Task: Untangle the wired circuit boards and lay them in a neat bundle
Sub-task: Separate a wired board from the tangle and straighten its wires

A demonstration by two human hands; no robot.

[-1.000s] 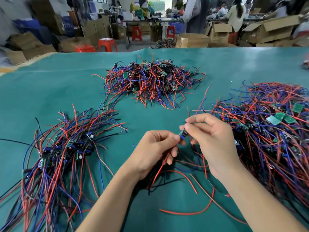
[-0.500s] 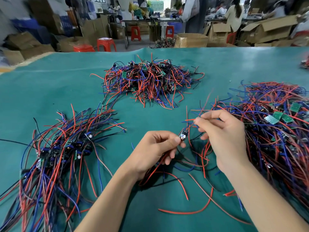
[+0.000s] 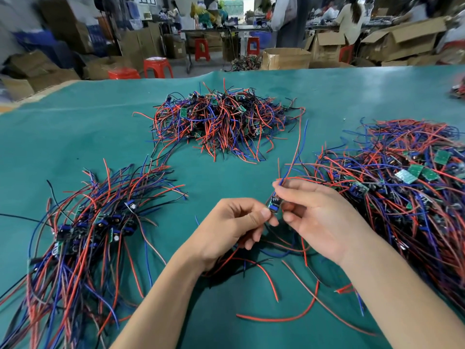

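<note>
Head view looks down on a green table [image 3: 75,137]. At the near left lies a combed bundle [image 3: 88,235] of wired boards, their small boards clustered side by side and their red, blue and black wires fanning to the far and near sides. Right of it, at the near centre, the left hand [image 3: 226,230] pinches a small circuit board [image 3: 273,204] between thumb and fingers, holding it above the cloth; its loose red and black wires trail on the table below the wrists. At the far centre sits a tangled heap [image 3: 221,119] of boards and wires, well apart from both hands. The right hand [image 3: 319,217] is just beside the left, its fingertips clamped on the red and blue wires [image 3: 297,149] that rise from the held board. At the right spreads a large tangled pile [image 3: 407,187], touching the right hand's far side. Beyond the table stand red stools [image 3: 157,66] and cardboard boxes [image 3: 285,57].
</note>
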